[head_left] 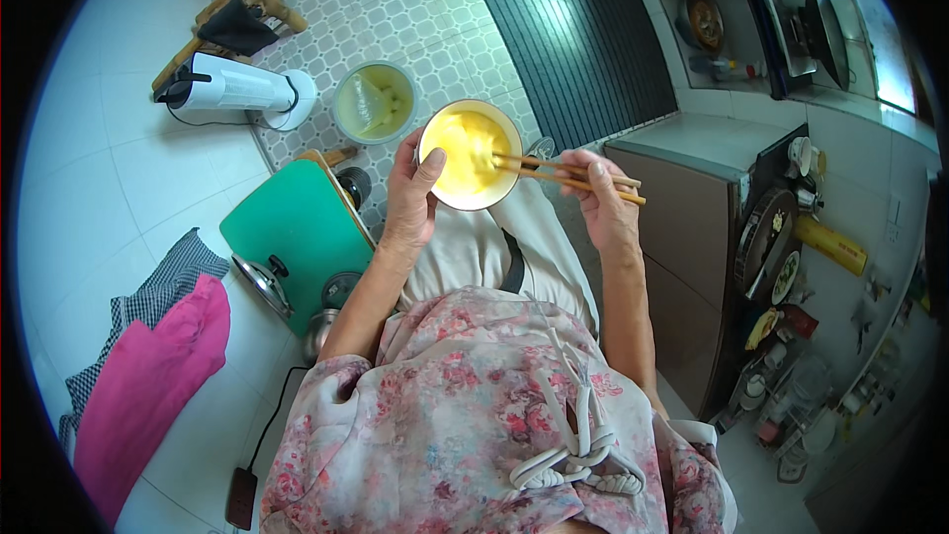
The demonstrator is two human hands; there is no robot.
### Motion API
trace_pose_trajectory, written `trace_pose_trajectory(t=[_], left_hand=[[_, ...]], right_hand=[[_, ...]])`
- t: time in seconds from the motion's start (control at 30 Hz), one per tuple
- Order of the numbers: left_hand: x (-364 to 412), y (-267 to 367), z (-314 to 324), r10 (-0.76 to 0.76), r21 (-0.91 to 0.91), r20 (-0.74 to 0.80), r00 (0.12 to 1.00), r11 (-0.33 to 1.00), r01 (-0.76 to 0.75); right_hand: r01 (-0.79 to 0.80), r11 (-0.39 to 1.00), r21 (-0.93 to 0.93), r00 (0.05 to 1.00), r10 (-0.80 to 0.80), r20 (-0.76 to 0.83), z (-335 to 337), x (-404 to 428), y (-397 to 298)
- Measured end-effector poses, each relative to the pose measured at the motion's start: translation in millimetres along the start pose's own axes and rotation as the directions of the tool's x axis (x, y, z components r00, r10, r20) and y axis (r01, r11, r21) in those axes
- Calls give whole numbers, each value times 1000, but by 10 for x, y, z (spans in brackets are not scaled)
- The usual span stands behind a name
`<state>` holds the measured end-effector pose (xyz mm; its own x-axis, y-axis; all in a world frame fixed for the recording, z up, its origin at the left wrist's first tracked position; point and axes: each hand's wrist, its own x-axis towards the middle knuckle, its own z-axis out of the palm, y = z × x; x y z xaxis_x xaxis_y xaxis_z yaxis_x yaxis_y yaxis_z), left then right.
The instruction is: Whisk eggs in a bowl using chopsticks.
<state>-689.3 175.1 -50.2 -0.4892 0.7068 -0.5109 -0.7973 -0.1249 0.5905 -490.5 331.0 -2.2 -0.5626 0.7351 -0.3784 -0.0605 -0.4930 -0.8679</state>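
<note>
A white bowl with a thin dark rim (516, 135) is gripped at its left side by my left hand (415, 193), the thumb lying over the rim. Inside is a yellow liquid that looks like beaten egg (463, 152). My right hand (602, 196) holds a pair of wooden chopsticks (549, 169), their tips dipped in the liquid at the bowl's right side. The bowl is in front of me, above my light trousers (463, 252). The fingers of my left hand under the bowl are mostly hidden.
On the tiled floor beyond stands a round tub (374, 102) with pale pieces in liquid. To the left are a white upright appliance (245, 85), a green-topped small table (296, 230) and a pot lid (263, 283). A brown cabinet (671, 215) with a cluttered counter stands right.
</note>
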Motion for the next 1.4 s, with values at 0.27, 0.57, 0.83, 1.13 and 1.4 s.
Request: trace_pose_trajectory(t=[0.27, 0.57, 0.83, 1.13, 1.4], left_hand=[[13, -26, -19, -18, -15, -13, 1000, 1000, 18], [-1, -29, 34, 0, -19, -1, 1000, 1000, 0], [15, -6, 29, -27, -14, 9, 1000, 1000, 27], [35, -9, -14, -29, -12, 14, 999, 999, 29], [27, 32, 15, -26, -7, 11, 1000, 1000, 26]], right_hand=[[-47, 998, 39, 997, 45, 60, 9, -20, -9], [-25, 991, 130, 1000, 23, 15, -50, -11, -35], [-16, 986, 169, 999, 22, -33, -52, 48, -10], [1, 995, 98, 1000, 0, -17, -52, 67, -6], [0, 999, 44, 999, 2, -39, 25, 35, -31]])
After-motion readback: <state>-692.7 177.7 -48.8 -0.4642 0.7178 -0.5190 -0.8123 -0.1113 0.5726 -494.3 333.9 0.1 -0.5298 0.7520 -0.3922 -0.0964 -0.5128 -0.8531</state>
